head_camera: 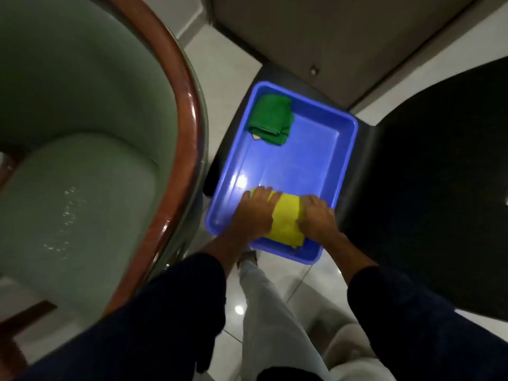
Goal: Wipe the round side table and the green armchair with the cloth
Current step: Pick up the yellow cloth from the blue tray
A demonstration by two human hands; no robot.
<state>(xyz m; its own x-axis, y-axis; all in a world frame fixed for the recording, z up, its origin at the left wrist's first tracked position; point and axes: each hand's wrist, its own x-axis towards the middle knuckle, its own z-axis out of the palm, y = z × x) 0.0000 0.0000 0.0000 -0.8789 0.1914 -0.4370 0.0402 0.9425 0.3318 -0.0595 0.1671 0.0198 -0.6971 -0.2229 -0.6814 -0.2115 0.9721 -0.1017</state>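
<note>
A folded yellow cloth (pixel 287 221) lies at the near end of a blue plastic tray (pixel 299 166). My left hand (pixel 254 213) rests on its left side and my right hand (pixel 317 218) on its right side, both pressing or gripping the cloth. A folded green cloth (pixel 272 119) sits in the tray's far left corner. The green armchair (pixel 68 160), with a curved brown wooden rim (pixel 187 125), fills the left of the view. A dark round surface (pixel 439 188) at the right may be the side table.
The tray rests on a low dark stand (pixel 357 149) between the armchair and the dark round surface. Glossy white floor tiles (pixel 275 298) run below. My leg in light trousers (pixel 261 298) stands near the tray. A beige wall or cabinet (pixel 330 31) stands behind.
</note>
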